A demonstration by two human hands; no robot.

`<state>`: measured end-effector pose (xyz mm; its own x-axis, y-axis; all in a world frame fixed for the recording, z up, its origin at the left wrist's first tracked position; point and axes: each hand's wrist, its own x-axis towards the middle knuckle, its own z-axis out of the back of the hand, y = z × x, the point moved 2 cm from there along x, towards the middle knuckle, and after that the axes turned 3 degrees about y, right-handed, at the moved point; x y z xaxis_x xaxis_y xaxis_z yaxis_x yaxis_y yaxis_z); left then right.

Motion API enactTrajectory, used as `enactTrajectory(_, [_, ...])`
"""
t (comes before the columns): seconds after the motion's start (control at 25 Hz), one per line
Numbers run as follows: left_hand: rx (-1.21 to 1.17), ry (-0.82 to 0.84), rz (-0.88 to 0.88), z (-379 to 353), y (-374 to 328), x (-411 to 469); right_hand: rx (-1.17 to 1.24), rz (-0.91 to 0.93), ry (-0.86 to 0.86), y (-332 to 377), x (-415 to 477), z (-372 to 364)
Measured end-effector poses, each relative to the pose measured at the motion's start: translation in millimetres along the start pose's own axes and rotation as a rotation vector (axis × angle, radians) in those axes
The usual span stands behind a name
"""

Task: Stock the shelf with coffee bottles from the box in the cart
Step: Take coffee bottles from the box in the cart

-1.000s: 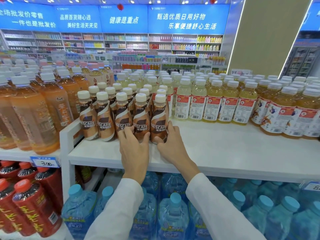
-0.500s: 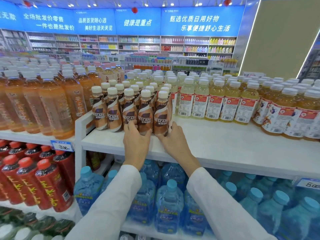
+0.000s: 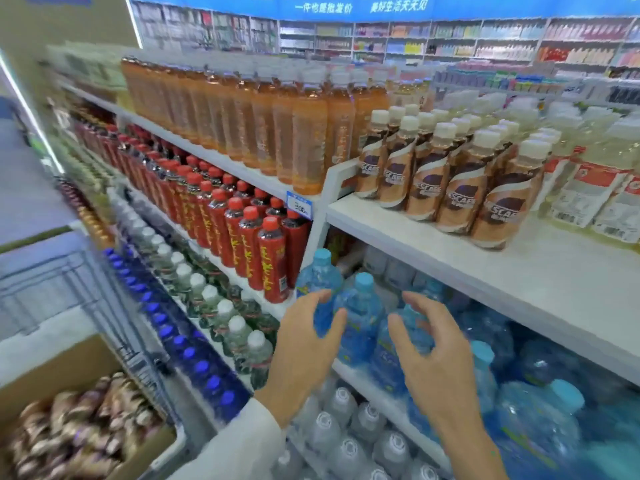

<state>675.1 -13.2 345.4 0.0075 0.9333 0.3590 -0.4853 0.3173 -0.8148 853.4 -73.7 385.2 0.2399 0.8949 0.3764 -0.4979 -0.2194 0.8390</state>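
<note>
The Nescafé coffee bottles (image 3: 446, 174) stand upright in a tight block on the white shelf (image 3: 485, 268) at about 2 o'clock, front row at the shelf's left end, white caps up, brown and cream labels facing out. More coffee bottles lie heaped in the cardboard box (image 3: 52, 372) at 8 o'clock, blurred, inside the wire cart (image 3: 114, 306)

Both hands hover in the air below that shelf, at about 5 to 6 o'clock, holding nothing. The left hand (image 3: 304, 351) is spread with fingers loosely curved, palm turned toward the right; the right hand (image 3: 436, 358) mirrors it, fingers apart and bent, palm turned toward the left. A white sleeve (image 3: 239, 441) covers the left forearm

Behind the hands, large blue water jugs (image 3: 360, 317) fill the level under the coffee. To the left of the coffee, at 12 o'clock, tall orange tea bottles (image 3: 308, 140) crowd a higher shelf, with a blue price tag (image 3: 299, 205) on its edge. Red-capped dark bottles (image 3: 252, 237) sit one level down at 10 o'clock, clear white-capped bottles (image 3: 225, 317) lower, and blue-capped bottles (image 3: 194, 355) nearest the cart. Pale yellow drinks (image 3: 595, 174) stand right of the coffee at 3 o'clock
</note>
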Motion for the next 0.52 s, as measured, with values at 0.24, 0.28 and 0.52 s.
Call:
enactTrajectory(0.24, [0.125, -0.047, 0.414, 100.1, 125.5, -92.9, 0.049, -0.157, 0.454, -13.4, -52.1, -144.6])
enactTrajectory(0.28, [0.13, -0.057, 0.477, 114.8, 145.1, -105.4, 0.027, -0.189, 0.532, -15.7, -58.3, -170.7])
enactTrajectory(0.52, [0.092, -0.107, 0.85, 203.9, 264.9, -155.9, -0.046, -0.326, 0.847, -8.4, -97.2, -325.9])
